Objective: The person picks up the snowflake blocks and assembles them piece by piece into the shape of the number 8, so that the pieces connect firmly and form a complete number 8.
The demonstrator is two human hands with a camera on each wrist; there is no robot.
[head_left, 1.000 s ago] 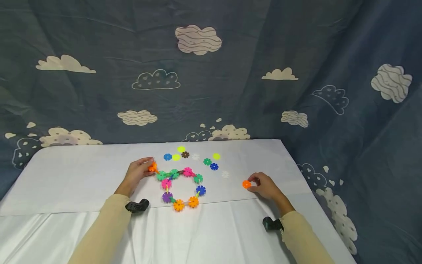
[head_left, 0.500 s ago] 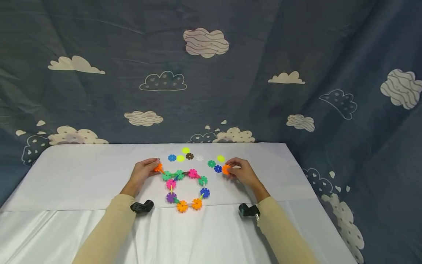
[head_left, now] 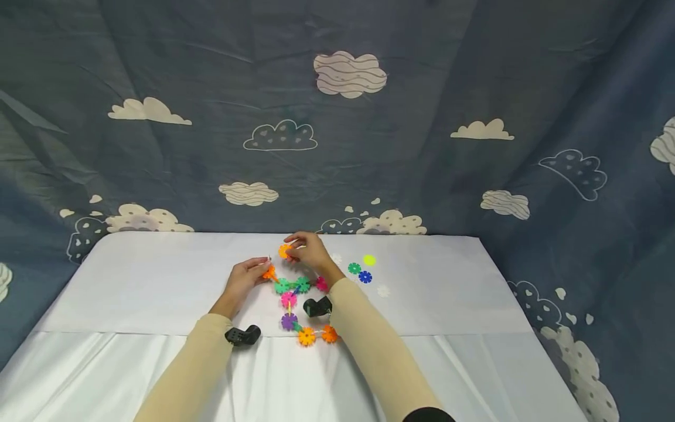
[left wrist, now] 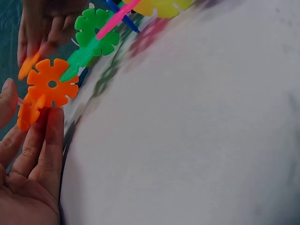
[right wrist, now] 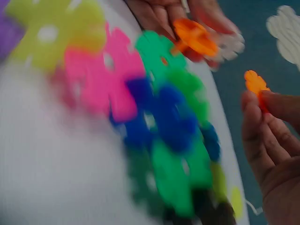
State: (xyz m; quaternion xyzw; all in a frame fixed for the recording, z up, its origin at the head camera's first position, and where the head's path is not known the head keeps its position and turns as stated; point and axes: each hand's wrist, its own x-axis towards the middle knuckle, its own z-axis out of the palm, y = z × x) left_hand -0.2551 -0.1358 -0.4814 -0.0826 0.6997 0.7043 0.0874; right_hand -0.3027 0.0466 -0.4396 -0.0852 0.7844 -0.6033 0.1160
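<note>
Left of centre in the head view, your left hand [head_left: 245, 284] pinches the upper-left end of a chain of multicoloured, flower-shaped plastic discs [head_left: 288, 299]; from there it runs rightward and down, partly behind your right sleeve [head_left: 369, 343]. Just above, a single orange, flower-shaped plastic disc [head_left: 285, 251], nearly edge-on in the right wrist view, slants from upper left to lower right, pinched by your right hand [head_left: 312, 253].

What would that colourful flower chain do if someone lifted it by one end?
The chain is probably light, since its discs look thin. It would likely sag or might pop apart, as they appear to link only through notches in their edges.
</note>
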